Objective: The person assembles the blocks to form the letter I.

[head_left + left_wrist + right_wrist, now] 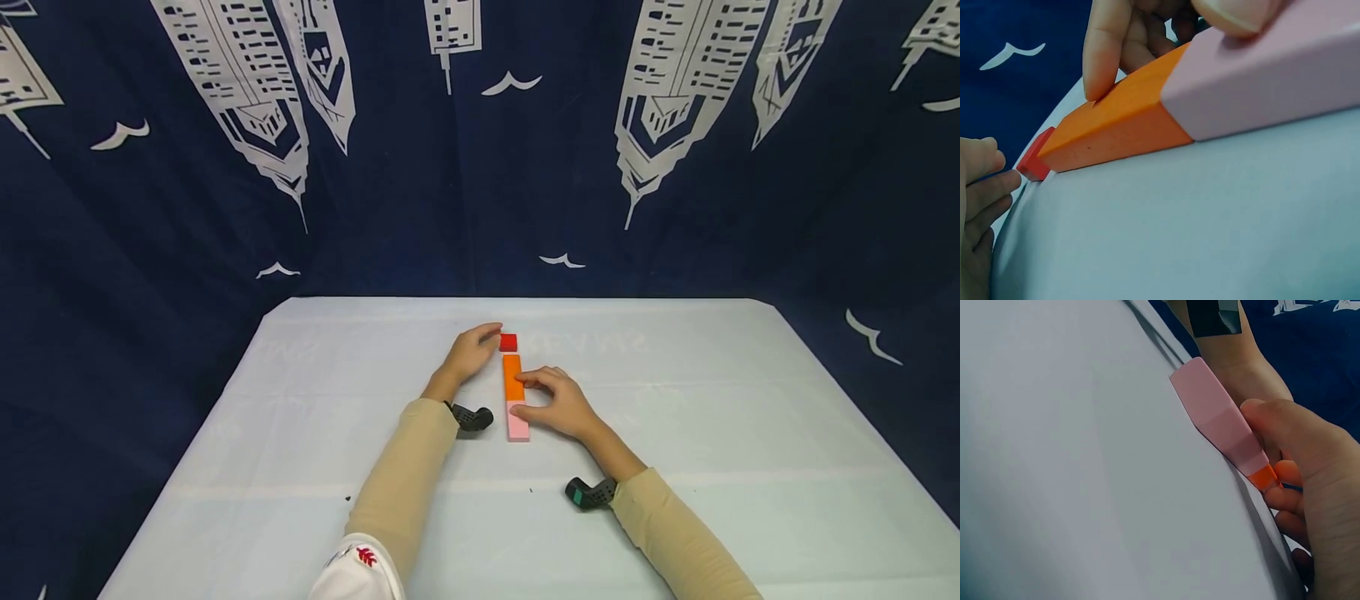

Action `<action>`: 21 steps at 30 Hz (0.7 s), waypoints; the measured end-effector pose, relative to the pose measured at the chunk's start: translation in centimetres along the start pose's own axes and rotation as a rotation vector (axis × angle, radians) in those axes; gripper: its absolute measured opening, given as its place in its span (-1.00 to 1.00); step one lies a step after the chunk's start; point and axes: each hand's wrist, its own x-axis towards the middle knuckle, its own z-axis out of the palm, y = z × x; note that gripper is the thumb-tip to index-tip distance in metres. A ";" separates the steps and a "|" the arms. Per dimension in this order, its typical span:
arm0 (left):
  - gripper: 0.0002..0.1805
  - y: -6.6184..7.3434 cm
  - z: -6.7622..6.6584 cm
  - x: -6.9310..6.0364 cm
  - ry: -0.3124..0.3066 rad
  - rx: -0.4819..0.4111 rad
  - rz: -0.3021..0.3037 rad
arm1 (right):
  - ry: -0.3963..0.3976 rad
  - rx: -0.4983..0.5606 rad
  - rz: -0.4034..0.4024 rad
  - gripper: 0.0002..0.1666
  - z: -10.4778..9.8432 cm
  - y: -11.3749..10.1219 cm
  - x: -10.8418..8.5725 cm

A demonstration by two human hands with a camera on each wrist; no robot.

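Observation:
In the head view an orange block [512, 377] and a pink block [518, 429] lie end to end, touching, in a line on the table. A small red block [508, 342] sits just past the orange one's far end, with a narrow gap between. My left hand [469, 353] is on the red block's left side, fingers extended, their tips at or very near it. From the right, my right hand [561, 404] touches the row: a fingertip rests on the orange block [1116, 122] and the thumb on the pink block [1216, 412].
A white cloth covers the table [300, 467]. Behind it hangs a dark blue curtain [465, 192] with white building and bird prints. Each wrist wears a black camera mount, such as the left one [472, 418].

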 end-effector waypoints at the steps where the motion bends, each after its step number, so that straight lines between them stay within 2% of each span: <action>1: -0.57 -0.1 -0.1 -0.1 0.008 -0.002 -0.005 | -0.001 0.007 0.011 -0.38 0.0 0.0 0.0; 5: -0.56 -0.5 -0.9 -0.7 0.040 -0.011 -0.005 | 0.012 0.080 0.061 -0.39 -0.2 0.0 0.3; 9: -0.56 -1.1 -2.4 -1.7 0.068 -0.005 0.019 | 0.010 0.162 0.096 -0.41 -1.2 -1.6 0.6; 12: -0.56 -1.7 -3.5 -2.5 0.084 0.011 0.044 | 0.007 0.163 0.131 -0.42 -1.8 -1.7 0.9; 15: -0.55 -2.0 -4.4 -3.4 0.088 0.030 0.067 | 0.026 0.137 0.159 -0.42 -2.2 0.0 0.9; 21: -0.52 -2.9 -6.4 -5.0 0.091 0.102 0.065 | 0.032 0.110 0.202 -0.37 -4.3 0.4 0.6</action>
